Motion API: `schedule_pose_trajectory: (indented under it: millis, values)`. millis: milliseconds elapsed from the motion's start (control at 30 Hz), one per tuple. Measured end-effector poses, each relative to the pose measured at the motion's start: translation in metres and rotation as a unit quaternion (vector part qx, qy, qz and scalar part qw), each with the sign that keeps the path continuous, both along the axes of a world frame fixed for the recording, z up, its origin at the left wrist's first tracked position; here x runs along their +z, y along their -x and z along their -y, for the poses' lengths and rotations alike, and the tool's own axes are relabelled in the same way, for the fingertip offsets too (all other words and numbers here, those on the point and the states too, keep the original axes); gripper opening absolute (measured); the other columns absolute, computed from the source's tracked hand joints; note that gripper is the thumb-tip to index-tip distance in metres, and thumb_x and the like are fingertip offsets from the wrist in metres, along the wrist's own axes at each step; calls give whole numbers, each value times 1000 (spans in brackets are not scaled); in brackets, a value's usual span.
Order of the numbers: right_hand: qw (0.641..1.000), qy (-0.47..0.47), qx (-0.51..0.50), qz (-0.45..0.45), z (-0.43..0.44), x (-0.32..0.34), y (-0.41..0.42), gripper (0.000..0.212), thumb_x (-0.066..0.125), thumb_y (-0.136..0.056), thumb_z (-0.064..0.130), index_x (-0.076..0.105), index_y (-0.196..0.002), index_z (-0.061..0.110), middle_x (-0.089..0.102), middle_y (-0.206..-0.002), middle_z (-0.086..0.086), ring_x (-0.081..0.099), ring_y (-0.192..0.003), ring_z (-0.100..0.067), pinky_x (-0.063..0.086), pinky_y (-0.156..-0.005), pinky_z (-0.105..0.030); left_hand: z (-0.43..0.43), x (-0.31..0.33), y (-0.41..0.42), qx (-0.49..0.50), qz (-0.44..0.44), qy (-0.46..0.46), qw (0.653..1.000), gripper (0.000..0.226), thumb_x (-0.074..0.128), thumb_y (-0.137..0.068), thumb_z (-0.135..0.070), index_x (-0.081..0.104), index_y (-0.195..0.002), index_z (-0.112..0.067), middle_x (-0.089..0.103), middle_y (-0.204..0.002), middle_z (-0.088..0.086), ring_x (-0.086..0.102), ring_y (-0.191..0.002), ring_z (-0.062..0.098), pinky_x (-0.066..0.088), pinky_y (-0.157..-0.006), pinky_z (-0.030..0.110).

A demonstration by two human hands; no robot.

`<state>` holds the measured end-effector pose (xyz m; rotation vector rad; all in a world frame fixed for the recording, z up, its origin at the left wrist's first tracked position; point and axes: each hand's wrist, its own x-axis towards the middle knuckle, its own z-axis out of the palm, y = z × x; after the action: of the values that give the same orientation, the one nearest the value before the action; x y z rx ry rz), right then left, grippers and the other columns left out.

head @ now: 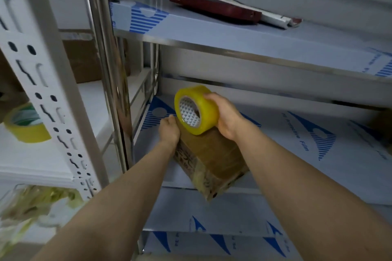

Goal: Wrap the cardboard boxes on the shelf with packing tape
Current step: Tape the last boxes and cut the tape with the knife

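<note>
A brown cardboard box (212,159) with shiny tape across its top lies on the middle metal shelf (297,154), one corner jutting over the front edge. My right hand (226,117) grips a yellow roll of packing tape (196,109) standing on edge on the far end of the box. My left hand (169,130) is curled over the box's far left corner, its fingertips hidden behind the edge.
The upper shelf (233,36) carries a dark red flat case (214,7) and white papers. A white perforated post (53,91) stands left; beyond it lie another yellow tape roll (25,125) and a cardboard box (82,59). Crumpled tape (31,203) sits lower left.
</note>
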<state>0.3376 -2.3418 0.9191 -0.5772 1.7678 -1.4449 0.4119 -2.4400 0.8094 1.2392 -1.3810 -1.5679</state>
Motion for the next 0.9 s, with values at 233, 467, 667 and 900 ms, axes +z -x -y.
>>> schedule_pose_trajectory:
  millis: [233, 467, 667, 900]
  values:
    - [994, -39, 22, -101, -11, 3, -7, 50, 61, -84, 55, 57, -116, 16, 62, -106, -5, 60, -87, -17, 46, -84, -31, 5, 1, 10, -14, 103, 50, 993, 45, 24, -105, -30, 47, -122, 4, 54, -124, 23, 51, -114, 35, 39, -95, 38]
    - [995, -62, 50, -67, -78, 29, -8, 42, 72, -76, 44, 66, -107, 16, 71, -97, -10, 68, -86, -28, 56, -84, -42, 6, 4, 14, -23, 150, 71, 986, 47, 23, -105, -29, 40, -131, 6, 49, -132, 25, 47, -120, 37, 36, -98, 37]
    - [989, -84, 86, -83, -140, 37, -11, 40, 73, -72, 39, 68, -103, 15, 73, -95, -10, 70, -87, -28, 57, -84, -46, 6, 4, 16, -39, 176, 93, 979, 46, 22, -105, -27, 41, -129, 8, 51, -127, 27, 50, -114, 38, 38, -88, 35]
    - [993, -63, 53, -82, -176, 29, -26, 54, 77, -61, 55, 71, -98, 17, 73, -96, -6, 69, -91, -26, 54, -90, -47, 6, 4, 17, -64, 185, 110, 974, 48, 18, -106, -24, 44, -124, 12, 51, -121, 30, 50, -109, 39, 31, -76, 31]
